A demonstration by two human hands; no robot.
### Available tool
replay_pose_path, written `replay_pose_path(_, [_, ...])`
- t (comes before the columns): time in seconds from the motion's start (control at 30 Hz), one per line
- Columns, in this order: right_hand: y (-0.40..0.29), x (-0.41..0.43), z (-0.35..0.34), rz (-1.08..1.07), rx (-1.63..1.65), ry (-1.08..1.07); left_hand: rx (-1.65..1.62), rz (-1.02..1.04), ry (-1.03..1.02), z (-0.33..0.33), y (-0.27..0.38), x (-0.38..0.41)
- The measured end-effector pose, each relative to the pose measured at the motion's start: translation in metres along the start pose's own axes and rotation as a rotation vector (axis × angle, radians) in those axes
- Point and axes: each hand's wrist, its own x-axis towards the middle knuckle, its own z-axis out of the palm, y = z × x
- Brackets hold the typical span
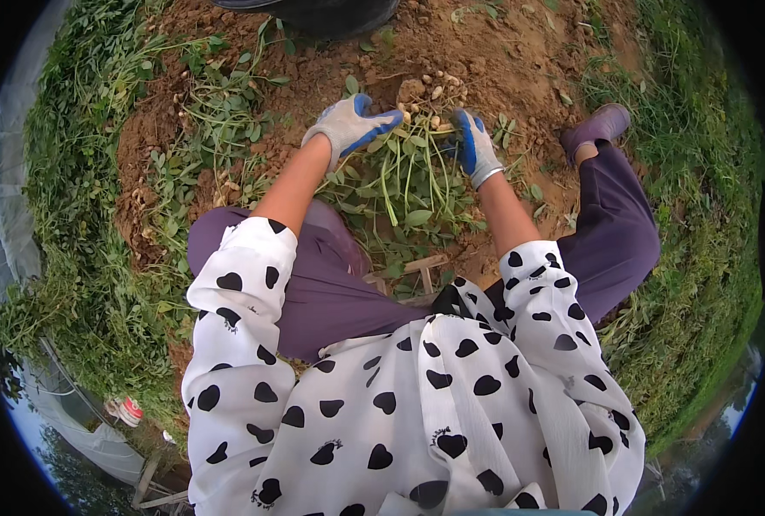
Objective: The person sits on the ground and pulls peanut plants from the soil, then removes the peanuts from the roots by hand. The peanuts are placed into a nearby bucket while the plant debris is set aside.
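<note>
My left hand (356, 126), in a pale knit glove with a blue coated palm, is at the left of a bunch of peanut plants (418, 171). Its thumb and fingers are apart, the fingertips near the pods. On the bunch's right side, my right hand (472, 138), gloved alike, curls its fingers at the stems by the roots; the grip itself is partly hidden. Peanut pods (437, 90) with clinging soil cluster at the far end of the bunch, between the hands, beside a clod of earth (411, 90). The leafy stems hang towards me.
A black tub (337, 16) stands on the soil at the top edge. More pulled peanut plants (221, 103) lie at the left. A wooden stool or frame (426, 264) shows between my legs. Greenery (692, 193) borders the right, beyond my shoe (595, 129).
</note>
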Motion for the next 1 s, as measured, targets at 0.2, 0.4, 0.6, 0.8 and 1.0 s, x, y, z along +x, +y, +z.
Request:
replay_pose_path(0.2, [0.052, 0.029, -0.013, 0.226, 0.288, -0.333, -0.128, -0.177, -0.128, 0.118, 0.006, 0.046])
replay_pose_path(0.4, [0.028, 0.041, -0.042, 0.167, 0.227, -0.010, -1.313, -0.091, -0.112, 0.174, -0.057, 0.109])
replay_pose_path(0.6, [-0.013, 0.016, -0.001, 0.123, 0.342, -0.261, -0.809, 0.094, 0.120, 0.063, 0.042, 0.050])
replay_pose_path(0.8, [-0.045, -0.015, 0.054, -0.358, 0.269, -0.199, -0.729, 0.384, 0.243, 0.034, 0.040, 0.004])
replay_pose_path(1.0, [0.007, 0.002, 0.053, -0.002, -0.003, 0.062, -1.149, -0.101, 0.023, 0.095, -0.012, 0.043])
